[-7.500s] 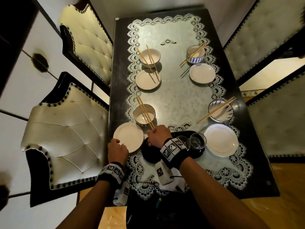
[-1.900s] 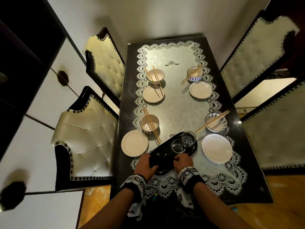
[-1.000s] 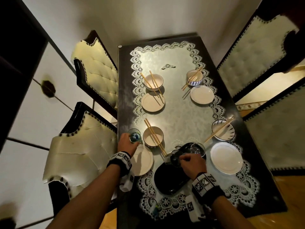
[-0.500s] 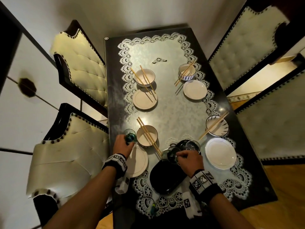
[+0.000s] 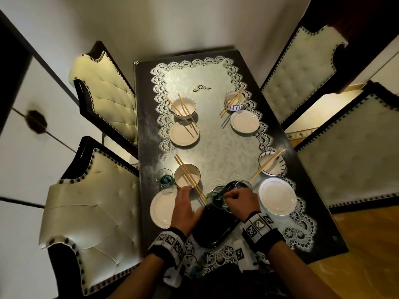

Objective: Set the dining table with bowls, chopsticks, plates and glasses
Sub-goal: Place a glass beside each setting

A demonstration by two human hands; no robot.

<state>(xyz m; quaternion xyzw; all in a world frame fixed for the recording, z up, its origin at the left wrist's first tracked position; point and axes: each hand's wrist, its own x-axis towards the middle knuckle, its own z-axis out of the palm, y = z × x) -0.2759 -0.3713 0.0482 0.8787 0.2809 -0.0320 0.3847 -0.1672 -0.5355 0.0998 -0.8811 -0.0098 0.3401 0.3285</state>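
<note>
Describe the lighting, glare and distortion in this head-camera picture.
Head view: dim, warm light; soft glare on the pale lace-edged tablecloth; the tufted cream chairs splay outward, wide-angle distortion; the black oval tray is nearly featureless in shadow; the clear glass tumbler looks slightly soft.

Left hand: covers the right rim of the near-left plate and the near ends of the chopsticks. Right hand: hides the near side of a glass, grip not clear. Second glass: only its far rim shows past the right hand. Tray: far end hidden by both glasses and the right hand. Table: near edge hidden behind wristbands and forearms. Right chairs: cut by the picture's edge. Glass contents: too dark to tell.
</note>
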